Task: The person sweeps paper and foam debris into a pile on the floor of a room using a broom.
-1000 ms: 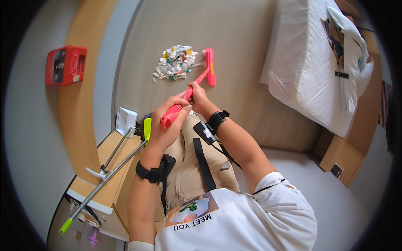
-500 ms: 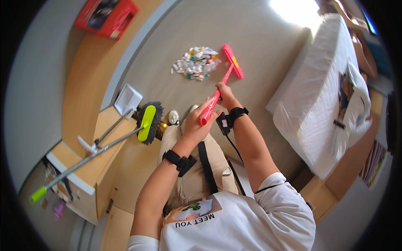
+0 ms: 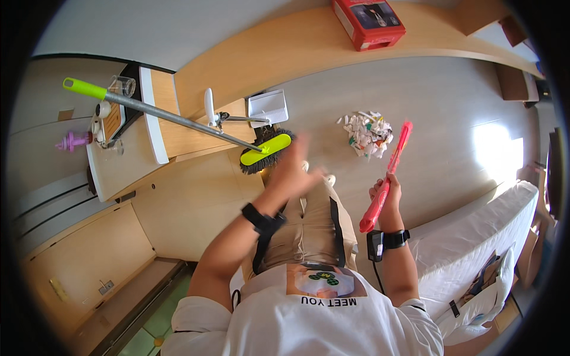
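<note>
My right hand (image 3: 389, 193) grips the red handle of a T-shaped squeegee (image 3: 374, 207), whose head is seen edge-on and tilts up to the right beside a pile of paper scraps (image 3: 369, 135) on the floor. My left hand (image 3: 292, 173) is empty, blurred by motion, with thumb and fingers apart. It is nearest the broom's green head (image 3: 265, 151) with dark bristles, partly overlapping it in view. The broom's grey pole (image 3: 178, 121) slants up left to a green grip. Behind it a white dustpan (image 3: 268, 108) stands against the wooden cabinet.
A red box (image 3: 369, 24) lies on the long wooden ledge (image 3: 267, 50). On the left, a counter (image 3: 122, 160) holds a tray with glassware. A white mattress (image 3: 469, 228) edges the right side. A wooden cabinet door (image 3: 89, 261) is at lower left.
My left hand has let go of the squeegee and moved left toward the broom. The right hand keeps the squeegee, now turned more upright. The whole view has turned toward the left.
</note>
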Action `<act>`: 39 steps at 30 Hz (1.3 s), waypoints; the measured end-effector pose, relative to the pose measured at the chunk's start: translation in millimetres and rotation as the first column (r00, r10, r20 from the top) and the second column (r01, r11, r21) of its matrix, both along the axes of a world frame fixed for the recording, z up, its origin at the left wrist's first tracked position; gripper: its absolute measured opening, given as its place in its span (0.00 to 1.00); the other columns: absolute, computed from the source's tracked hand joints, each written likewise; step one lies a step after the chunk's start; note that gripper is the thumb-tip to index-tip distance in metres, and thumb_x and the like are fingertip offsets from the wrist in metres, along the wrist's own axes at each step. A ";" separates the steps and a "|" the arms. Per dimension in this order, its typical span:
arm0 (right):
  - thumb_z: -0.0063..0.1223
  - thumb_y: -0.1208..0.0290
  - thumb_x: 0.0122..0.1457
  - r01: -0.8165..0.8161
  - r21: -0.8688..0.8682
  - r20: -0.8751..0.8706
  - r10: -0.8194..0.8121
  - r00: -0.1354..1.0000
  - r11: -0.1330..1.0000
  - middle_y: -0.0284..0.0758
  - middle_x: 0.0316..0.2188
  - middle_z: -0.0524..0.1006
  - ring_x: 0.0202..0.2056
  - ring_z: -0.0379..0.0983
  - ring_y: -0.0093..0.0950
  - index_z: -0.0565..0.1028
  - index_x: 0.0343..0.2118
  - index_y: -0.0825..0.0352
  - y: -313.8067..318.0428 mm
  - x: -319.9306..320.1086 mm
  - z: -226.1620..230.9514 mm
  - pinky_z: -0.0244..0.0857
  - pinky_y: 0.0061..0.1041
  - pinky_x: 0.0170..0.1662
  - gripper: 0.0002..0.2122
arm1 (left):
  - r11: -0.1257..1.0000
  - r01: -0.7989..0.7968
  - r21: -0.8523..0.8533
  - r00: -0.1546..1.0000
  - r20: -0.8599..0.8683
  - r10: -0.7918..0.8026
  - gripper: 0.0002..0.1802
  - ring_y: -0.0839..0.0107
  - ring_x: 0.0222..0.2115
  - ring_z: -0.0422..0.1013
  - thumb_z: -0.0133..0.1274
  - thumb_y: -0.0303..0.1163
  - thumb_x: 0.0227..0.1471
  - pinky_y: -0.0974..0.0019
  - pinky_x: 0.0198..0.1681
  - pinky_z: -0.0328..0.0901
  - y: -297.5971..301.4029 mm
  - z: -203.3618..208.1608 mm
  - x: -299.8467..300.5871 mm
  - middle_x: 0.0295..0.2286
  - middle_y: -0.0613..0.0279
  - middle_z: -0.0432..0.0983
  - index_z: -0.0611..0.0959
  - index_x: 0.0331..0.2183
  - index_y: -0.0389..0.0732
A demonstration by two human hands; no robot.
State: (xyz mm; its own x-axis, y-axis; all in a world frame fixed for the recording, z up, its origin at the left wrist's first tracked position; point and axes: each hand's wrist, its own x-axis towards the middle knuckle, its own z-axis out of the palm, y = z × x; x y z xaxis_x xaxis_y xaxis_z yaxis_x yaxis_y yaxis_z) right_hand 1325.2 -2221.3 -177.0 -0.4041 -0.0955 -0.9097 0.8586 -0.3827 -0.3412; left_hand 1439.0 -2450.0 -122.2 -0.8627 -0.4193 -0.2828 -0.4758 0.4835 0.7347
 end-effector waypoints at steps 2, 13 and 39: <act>0.47 0.67 0.49 0.009 0.018 -0.002 -0.009 1.000 1.000 0.33 0.16 0.66 0.13 0.60 0.25 0.62 0.26 0.62 -3.6 5.8 9.0 0.57 0.23 0.17 0.07 | 0.862 -0.488 -0.134 0.867 0.041 0.497 0.42 0.53 0.49 0.57 0.58 0.43 0.37 0.59 0.51 0.53 -60.7 -33.2 21.2 0.47 0.42 0.57 0.59 0.48 0.30; 0.47 0.71 0.52 0.030 0.062 0.080 -0.035 0.996 0.998 0.35 0.18 0.68 0.16 0.65 0.22 0.63 0.27 0.67 -10.8 76.8 64.0 0.64 0.20 0.20 0.07 | 0.757 -0.498 -0.422 0.696 0.326 0.639 0.35 0.53 0.37 0.69 0.57 0.49 0.32 0.59 0.41 0.63 -251.0 -115.0 50.6 0.35 0.45 0.71 0.72 0.39 0.32; 0.47 0.70 0.46 -0.672 0.301 -0.183 0.733 0.655 0.676 0.34 0.17 0.68 0.19 0.67 0.22 0.70 0.38 0.73 56.2 -99.8 -36.6 0.60 0.21 0.21 0.16 | 0.925 -0.050 -0.378 0.963 0.228 0.145 0.08 0.49 0.25 0.68 0.52 0.26 0.34 0.54 0.27 0.63 67.1 -57.2 -0.4 0.20 0.47 0.71 0.71 0.22 0.36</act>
State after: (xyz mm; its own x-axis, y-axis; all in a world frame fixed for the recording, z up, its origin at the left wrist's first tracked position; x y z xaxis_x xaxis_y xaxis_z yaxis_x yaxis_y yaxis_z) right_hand 1225.4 -2165.1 -213.6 -0.5138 -0.2934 -0.8062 0.7025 0.3954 -0.5917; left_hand 1438.6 -2382.9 -179.4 -0.7343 -0.6126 -0.2924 -0.6777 0.6365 0.3682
